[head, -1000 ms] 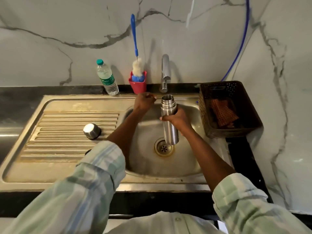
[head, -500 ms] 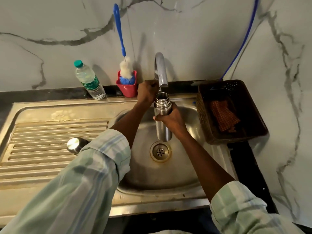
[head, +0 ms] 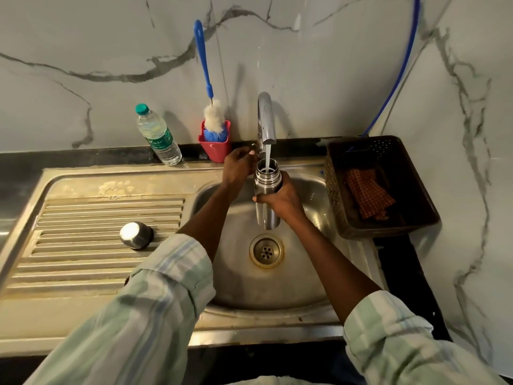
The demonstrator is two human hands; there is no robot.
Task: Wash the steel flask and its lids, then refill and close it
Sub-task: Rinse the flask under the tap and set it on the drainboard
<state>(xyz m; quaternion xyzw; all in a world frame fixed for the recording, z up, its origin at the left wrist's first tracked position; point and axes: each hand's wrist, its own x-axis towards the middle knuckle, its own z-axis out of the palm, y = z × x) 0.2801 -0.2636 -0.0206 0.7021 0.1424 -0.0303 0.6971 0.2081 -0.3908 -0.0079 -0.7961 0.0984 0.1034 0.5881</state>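
A: Where is the steel flask (head: 267,194) at this moment?

B: It stands upright above the basin of the sink (head: 302,287), near the back edge and over the drain (head: 266,251). Its mouth is open, and a stream of water (head: 268,158) falls from the tap (head: 266,118) straight into it.

A: And the hands?

B: The right hand (head: 283,200) is wrapped around the body of the flask — fingers curled, thumb in front. The left hand (head: 238,166) is at the foot of the tap, with fingers bent on a small lever there; how firm the hold is, I cannot tell.

A: The lids?

B: One steel lid (head: 136,235) lies on the ribbed drainboard (head: 83,245), left of the basin. At the back edge of the counter are a plastic bottle (head: 157,136) and a red cup (head: 215,147) with a blue brush (head: 206,79); at the right edge, a dark basket (head: 388,232) holding a checked cloth (head: 369,194).
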